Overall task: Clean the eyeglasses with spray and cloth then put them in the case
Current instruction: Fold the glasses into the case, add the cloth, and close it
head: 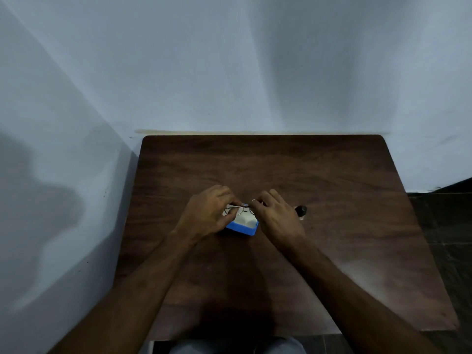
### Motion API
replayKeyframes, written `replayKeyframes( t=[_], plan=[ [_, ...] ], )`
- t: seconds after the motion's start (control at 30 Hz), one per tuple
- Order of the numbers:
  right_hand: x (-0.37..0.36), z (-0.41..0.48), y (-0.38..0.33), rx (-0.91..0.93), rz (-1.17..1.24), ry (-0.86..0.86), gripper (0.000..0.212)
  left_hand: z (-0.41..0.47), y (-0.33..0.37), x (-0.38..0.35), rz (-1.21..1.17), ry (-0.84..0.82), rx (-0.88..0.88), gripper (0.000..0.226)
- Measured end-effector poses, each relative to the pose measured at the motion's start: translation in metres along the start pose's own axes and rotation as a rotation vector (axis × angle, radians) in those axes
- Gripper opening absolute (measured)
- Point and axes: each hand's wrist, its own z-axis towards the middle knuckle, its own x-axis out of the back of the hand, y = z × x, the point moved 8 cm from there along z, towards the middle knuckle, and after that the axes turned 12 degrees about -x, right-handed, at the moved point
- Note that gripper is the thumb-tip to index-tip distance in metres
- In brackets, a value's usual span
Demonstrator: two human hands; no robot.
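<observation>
One pair of thin wire-rimmed eyeglasses (239,210), pinched by left hand (207,214) and right hand (277,217), above one blue rectangular case (241,230); one dark bottle (301,210) right of case.

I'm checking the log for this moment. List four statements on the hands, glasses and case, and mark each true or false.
1. The left hand and right hand both hold the eyeglasses. True.
2. The case is red. False: it is blue.
3. The eyeglasses are above the open case. True.
4. The dark bottle lies left of the left hand. False: it is beside the right hand.
</observation>
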Motion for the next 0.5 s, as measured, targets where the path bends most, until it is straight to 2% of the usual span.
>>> replayKeyframes(
  t=[0.07,0.13,0.27,0.3,0.4,0.5],
  plan=[
    [-0.008,-0.002,0.002,-0.007,0.029,-0.024,0.043,-0.006,-0.002,-0.006,-0.012,0.009,0.008,0.039],
    [-0.017,-0.003,0.006,-0.036,0.082,-0.064,0.037,-0.013,-0.007,-0.008,-0.079,0.073,0.064,0.037],
    [-0.03,-0.001,0.016,-0.115,0.182,-0.117,0.02,-0.038,-0.044,-0.006,-0.265,0.408,0.408,0.023],
    [-0.032,0.0,0.019,-0.133,0.213,-0.117,0.016,-0.046,-0.057,-0.012,-0.299,0.441,0.51,0.023],
    [-0.037,0.002,0.024,-0.173,0.246,-0.13,0.013,-0.068,-0.084,-0.043,-0.364,0.376,0.712,0.02],
    [-0.043,0.004,0.024,-0.185,0.242,-0.179,0.02,-0.08,-0.09,-0.064,-0.376,0.325,0.753,0.018]
  ],
)
